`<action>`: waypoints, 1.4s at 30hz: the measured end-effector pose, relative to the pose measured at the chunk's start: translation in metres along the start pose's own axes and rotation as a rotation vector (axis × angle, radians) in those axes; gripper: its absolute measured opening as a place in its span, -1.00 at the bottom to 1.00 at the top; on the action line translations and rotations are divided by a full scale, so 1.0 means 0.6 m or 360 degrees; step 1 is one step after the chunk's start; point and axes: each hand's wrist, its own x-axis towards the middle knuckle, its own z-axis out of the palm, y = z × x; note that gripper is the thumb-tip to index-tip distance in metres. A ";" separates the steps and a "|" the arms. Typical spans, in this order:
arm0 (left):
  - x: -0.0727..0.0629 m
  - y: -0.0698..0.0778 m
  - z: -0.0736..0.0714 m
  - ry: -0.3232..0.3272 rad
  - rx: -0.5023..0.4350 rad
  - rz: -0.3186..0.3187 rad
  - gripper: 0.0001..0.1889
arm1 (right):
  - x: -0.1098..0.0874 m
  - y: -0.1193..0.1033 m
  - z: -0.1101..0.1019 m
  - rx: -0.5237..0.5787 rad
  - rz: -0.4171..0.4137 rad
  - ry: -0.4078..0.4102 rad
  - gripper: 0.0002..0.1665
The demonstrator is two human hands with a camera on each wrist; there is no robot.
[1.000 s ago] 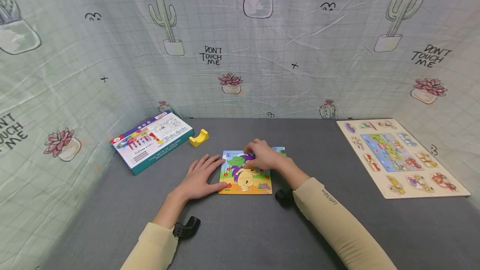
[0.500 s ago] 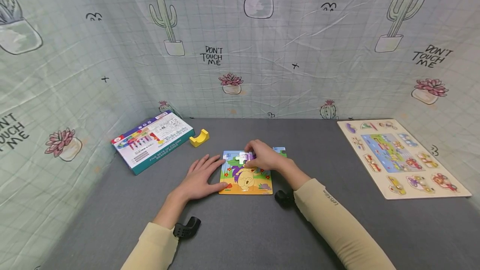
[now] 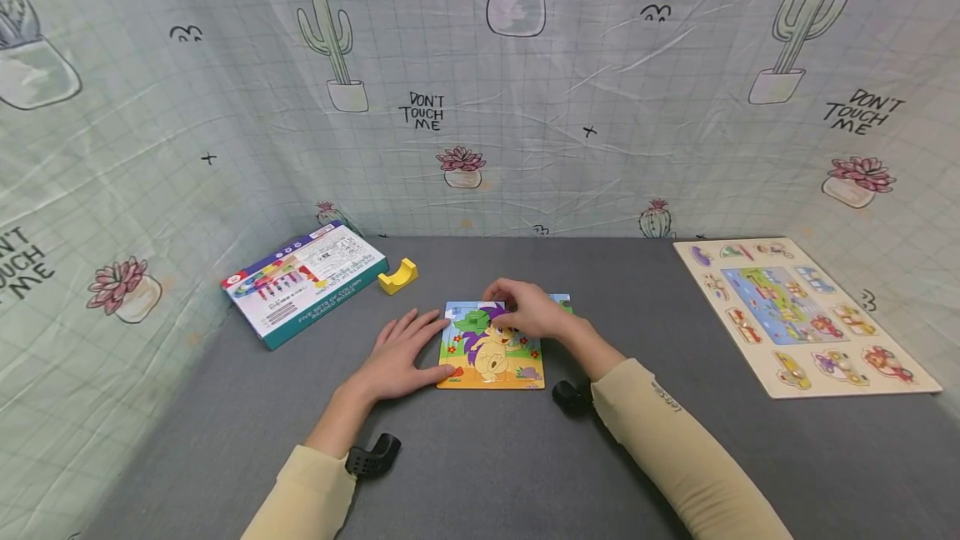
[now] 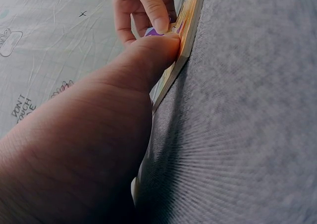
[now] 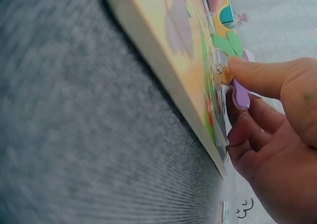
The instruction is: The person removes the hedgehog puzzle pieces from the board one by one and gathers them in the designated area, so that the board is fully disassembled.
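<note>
A jigsaw puzzle (image 3: 491,369) with a purple-haired cartoon animal lies on the grey table. Beside its left edge, my left hand (image 3: 397,361) rests with fingers spread, its thumb on the lower left corner. Over the upper part, my right hand (image 3: 528,311) pinches a puzzle piece (image 5: 241,96) between thumb and fingers. Purple and green show on this piece, which stands tilted up from the board in the right wrist view. From the left wrist, its purple part (image 4: 152,31) shows below the right thumb. The right hand hides part of the puzzle's upper right.
At the left back lies a flat toy box (image 3: 307,277) with a teal side. A yellow curved block (image 3: 399,276) sits just right of it. Over on the right is a wooden peg puzzle board (image 3: 750,357) with vehicle pictures. A patterned curtain (image 3: 600,173) hangs behind and around the table.
The right hand has tipped the piece up, baring a pale patch half a second ago, and shifted slightly; purple and green now cover that spot again. The left hand has stayed put.
</note>
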 end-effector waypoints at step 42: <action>-0.002 0.000 -0.001 0.0011 -0.0007 0.0024 -0.17 | -0.063 0.046 -0.081 0.0246 0.0038 0.0128 -0.78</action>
